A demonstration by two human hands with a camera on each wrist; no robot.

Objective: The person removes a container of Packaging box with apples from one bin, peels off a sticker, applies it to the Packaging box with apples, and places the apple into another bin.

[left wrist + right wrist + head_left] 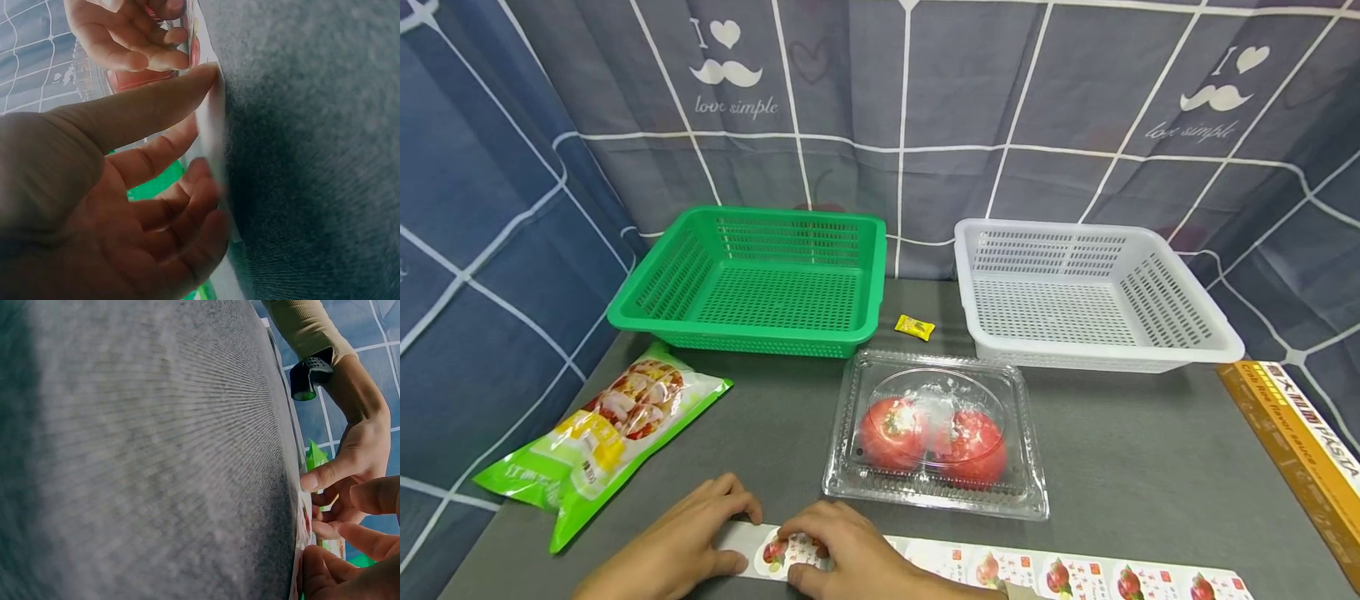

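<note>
A long strip of stickers, white with red fruit prints, lies along the table's near edge. At its plain left end my left hand holds the strip, thumb on the near edge and fingers on the far edge. Close beside it, my right hand grips the strip with bent fingers around a sticker. In the left wrist view, the left thumb touches the strip's edge. Just beyond the hands sits a closed clear plastic clamshell box with two red tomatoes inside.
A green basket stands at the back left, a white basket at the back right. Between them lies a small yellow packet. A green food bag lies at left, and a pasta box at the right edge.
</note>
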